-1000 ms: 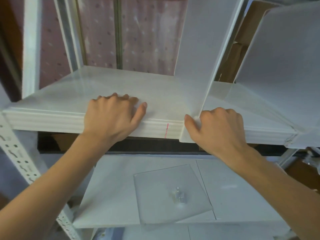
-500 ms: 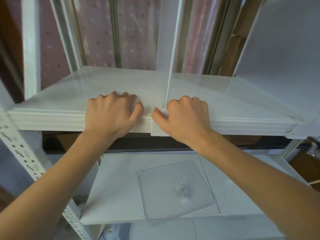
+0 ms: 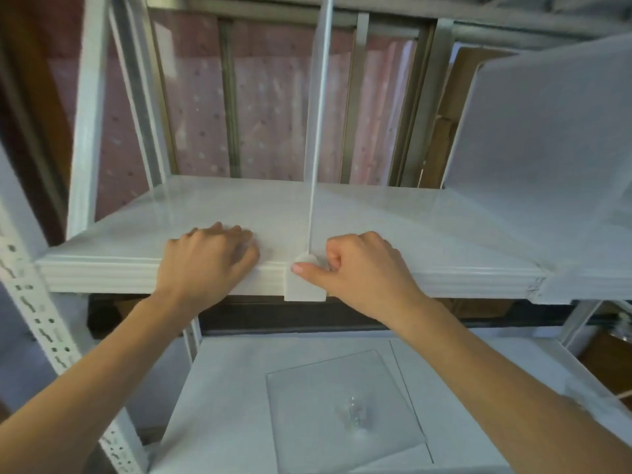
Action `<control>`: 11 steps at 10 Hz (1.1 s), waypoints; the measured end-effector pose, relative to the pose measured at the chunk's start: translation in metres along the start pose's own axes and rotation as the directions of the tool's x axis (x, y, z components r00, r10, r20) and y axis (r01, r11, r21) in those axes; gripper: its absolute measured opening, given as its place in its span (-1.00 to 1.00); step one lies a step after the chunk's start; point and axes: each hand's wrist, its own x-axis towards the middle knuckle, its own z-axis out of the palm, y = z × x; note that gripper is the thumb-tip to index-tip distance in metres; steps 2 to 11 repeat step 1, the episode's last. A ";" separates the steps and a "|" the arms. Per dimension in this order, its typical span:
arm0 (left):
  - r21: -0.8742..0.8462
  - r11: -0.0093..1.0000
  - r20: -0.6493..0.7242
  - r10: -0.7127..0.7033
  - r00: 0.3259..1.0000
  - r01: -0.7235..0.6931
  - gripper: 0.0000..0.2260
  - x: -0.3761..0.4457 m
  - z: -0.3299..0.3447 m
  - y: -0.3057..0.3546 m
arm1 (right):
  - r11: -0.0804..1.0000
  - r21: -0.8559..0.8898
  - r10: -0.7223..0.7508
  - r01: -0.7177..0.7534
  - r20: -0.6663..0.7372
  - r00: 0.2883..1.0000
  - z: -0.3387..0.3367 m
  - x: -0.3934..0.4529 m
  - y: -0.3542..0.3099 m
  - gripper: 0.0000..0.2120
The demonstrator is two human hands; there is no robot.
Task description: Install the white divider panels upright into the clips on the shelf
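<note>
Divider panel (image 3: 316, 131) beside right hand (image 3: 362, 268)

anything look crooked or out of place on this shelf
Nothing stands out. The divider panel stands upright in the clip at the shelf front edge, with the right hand at its base and the left hand resting flat beside it.

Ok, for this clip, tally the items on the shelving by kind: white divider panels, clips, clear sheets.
White divider panels: 2, one edge-on at centre, one at right
Clips on the front edge: 2, centre, right
Clear sheets on the lower shelf: 1
Total: 5
</note>
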 end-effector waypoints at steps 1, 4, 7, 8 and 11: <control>-0.209 0.967 -0.317 0.072 0.946 -0.143 -0.72 -0.014 -0.021 0.021 | 0.995 0.043 0.097 -0.094 -0.089 0.991 -0.031 -0.024 0.048 -0.62; -0.209 0.967 -0.317 0.072 0.946 -0.143 -0.72 -0.014 -0.021 0.021 | 0.995 0.043 0.097 -0.094 -0.089 0.991 -0.031 -0.024 0.048 -0.62; -0.209 0.967 -0.317 0.072 0.946 -0.143 -0.72 -0.014 -0.021 0.021 | 0.995 0.043 0.097 -0.094 -0.089 0.991 -0.031 -0.024 0.048 -0.62; -0.209 0.967 -0.317 0.072 0.946 -0.143 -0.72 -0.014 -0.021 0.021 | 0.995 0.043 0.097 -0.094 -0.089 0.991 -0.031 -0.024 0.048 -0.62; -0.209 0.967 -0.317 0.072 0.946 -0.143 -0.72 -0.014 -0.021 0.021 | 0.995 0.043 0.097 -0.094 -0.089 0.991 -0.031 -0.024 0.048 -0.62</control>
